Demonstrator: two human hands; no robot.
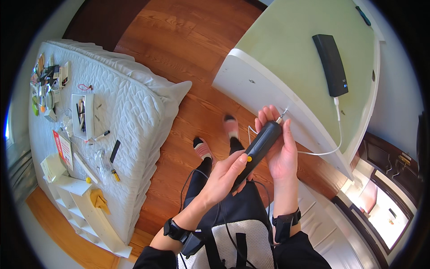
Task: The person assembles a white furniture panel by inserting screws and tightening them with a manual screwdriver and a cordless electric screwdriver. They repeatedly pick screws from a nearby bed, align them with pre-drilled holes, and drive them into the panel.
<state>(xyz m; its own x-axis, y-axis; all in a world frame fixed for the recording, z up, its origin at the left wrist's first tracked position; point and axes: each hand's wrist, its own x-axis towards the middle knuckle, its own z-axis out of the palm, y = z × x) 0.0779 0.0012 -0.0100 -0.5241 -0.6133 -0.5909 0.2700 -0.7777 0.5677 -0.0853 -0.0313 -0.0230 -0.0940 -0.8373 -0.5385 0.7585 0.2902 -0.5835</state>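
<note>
A black electric screwdriver point(260, 145) with a yellow button is held slantwise in front of my body, its metal bit point(282, 115) pointing up and away to the right. My left hand point(219, 179) is closed round its lower body, the thumb lying by the button. Behind the front end, my right hand point(283, 157) cradles the tool, palm facing up, fingers partly hidden behind it. The bit stands close to the white edge panel point(268, 85) of a pale green surface; whether they touch I cannot tell. A white cable point(320, 154) passes behind my right hand.
On the green surface point(286, 36) lies a black power bank point(331, 65) with the white cable plugged in. To the left, a quilted bed point(134, 116) carries a white box point(89, 116), a small yellow-handled screwdriver point(116, 175), a white shelf unit point(87, 210) and clutter. Wooden floor point(179, 49) lies between.
</note>
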